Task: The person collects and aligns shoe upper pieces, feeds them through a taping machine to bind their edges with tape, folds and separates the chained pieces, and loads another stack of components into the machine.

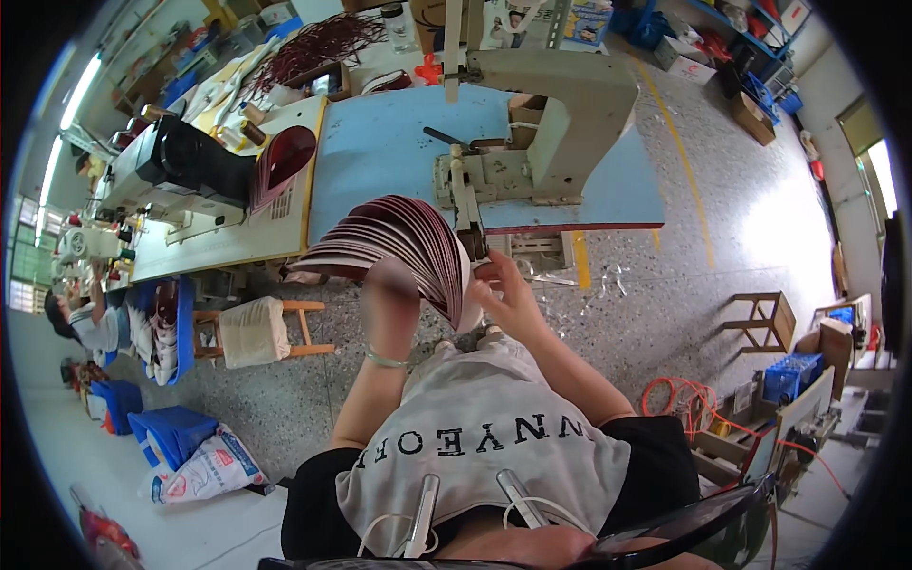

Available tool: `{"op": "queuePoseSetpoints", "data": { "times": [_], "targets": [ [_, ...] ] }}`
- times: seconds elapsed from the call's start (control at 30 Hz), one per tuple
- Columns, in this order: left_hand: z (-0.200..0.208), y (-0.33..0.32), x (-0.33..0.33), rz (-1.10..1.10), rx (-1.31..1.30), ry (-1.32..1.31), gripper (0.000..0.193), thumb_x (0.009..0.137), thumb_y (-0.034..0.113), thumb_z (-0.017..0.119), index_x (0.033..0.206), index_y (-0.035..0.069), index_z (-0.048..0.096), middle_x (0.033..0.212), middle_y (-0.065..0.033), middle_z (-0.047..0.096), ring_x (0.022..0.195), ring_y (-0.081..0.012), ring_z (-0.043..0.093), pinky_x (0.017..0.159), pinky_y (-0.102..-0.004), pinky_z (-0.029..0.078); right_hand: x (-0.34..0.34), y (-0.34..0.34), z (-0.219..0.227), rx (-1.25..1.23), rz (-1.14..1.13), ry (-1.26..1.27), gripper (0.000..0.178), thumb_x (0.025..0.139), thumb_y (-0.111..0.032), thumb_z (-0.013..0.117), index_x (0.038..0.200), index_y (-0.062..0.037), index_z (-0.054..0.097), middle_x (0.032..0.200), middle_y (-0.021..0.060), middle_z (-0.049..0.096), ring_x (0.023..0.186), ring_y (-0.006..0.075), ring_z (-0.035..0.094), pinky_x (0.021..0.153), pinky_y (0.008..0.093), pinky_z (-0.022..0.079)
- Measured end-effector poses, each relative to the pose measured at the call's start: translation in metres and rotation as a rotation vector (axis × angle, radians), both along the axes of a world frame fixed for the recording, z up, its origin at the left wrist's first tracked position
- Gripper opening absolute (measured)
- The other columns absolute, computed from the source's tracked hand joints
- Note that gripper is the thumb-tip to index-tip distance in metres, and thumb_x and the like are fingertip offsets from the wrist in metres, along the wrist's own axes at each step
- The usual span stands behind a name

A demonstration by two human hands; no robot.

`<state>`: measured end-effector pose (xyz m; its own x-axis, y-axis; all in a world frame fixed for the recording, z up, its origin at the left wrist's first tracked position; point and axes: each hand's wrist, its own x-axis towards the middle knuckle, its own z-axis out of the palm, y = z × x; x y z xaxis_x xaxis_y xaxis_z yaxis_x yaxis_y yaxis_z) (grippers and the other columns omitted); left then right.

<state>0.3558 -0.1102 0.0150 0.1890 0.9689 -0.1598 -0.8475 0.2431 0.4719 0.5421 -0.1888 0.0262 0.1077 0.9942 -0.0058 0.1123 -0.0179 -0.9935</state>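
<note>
A fanned stack of curved maroon-and-white pieces (404, 233), perhaps shoe parts, hangs in front of the blue table. My left hand (391, 299), blurred, is wrapped under the near side of the stack and carries it. At the stack's right end my right hand (505, 296) has its fingers bent round the edge of a pale end piece (472, 309), thumb low and forefinger high. Just beyond those fingertips stands the narrow working arm (465, 204) of a beige machine (589, 114). The piece's far edge meets this arm; the exact contact is hidden.
The blue tabletop (380, 142) ends in front of me. To its left, a black-and-white sewing machine (190, 161) stands beside another maroon piece (285, 157). A cushioned stool (252, 332) and a wooden stool (765, 323) stand on the speckled floor. An orange hose (698, 399) lies right.
</note>
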Motion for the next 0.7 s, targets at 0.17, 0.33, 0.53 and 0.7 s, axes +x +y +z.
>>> {"op": "queuePoseSetpoints", "data": {
  "times": [0.17,0.33,0.53,0.7],
  "targets": [
    [0.006,-0.025,0.009,0.080,0.054,0.021,0.036,0.098,0.022,0.040,0.126,0.001,0.050,0.124,-0.0101,0.056,0.116,-0.0252,0.053,0.101,-0.0424,0.042,-0.002,0.003,0.026,0.155,0.044,-0.299,0.085,0.071,-0.034,0.081,0.135,0.0002,0.038,0.104,0.0140,0.060,0.095,0.0230,0.058,0.084,0.0361,0.048],
    [-0.006,-0.044,-0.001,0.134,0.030,0.229,0.035,0.098,0.020,0.042,0.127,0.002,0.050,0.122,-0.0102,0.058,0.114,-0.0233,0.055,0.098,-0.0389,0.044,0.005,0.010,0.031,0.088,0.069,-0.054,0.066,0.068,-0.023,0.083,0.121,0.0019,0.053,0.105,0.0110,0.061,0.092,0.0199,0.059,0.081,0.0337,0.048],
    [0.056,-0.043,0.035,0.321,-0.122,0.177,0.034,0.094,0.011,0.052,0.126,0.000,0.050,0.116,-0.0108,0.060,0.102,-0.0208,0.061,0.087,-0.0347,0.051,0.042,0.026,0.011,-0.051,0.129,0.604,0.054,0.072,-0.002,0.071,0.122,0.0029,0.052,0.111,0.0079,0.061,0.099,0.0164,0.058,0.086,0.0299,0.046],
    [0.022,-0.062,0.029,0.295,-0.078,0.015,0.030,0.095,0.008,0.047,0.124,-0.001,0.050,0.119,-0.0115,0.059,0.107,-0.0234,0.060,0.092,-0.0374,0.050,0.043,0.029,0.005,-0.078,0.265,0.747,0.054,0.070,-0.002,0.072,0.119,0.0040,0.050,0.108,0.0094,0.061,0.102,0.0181,0.058,0.090,0.0301,0.045]
  ]
}}
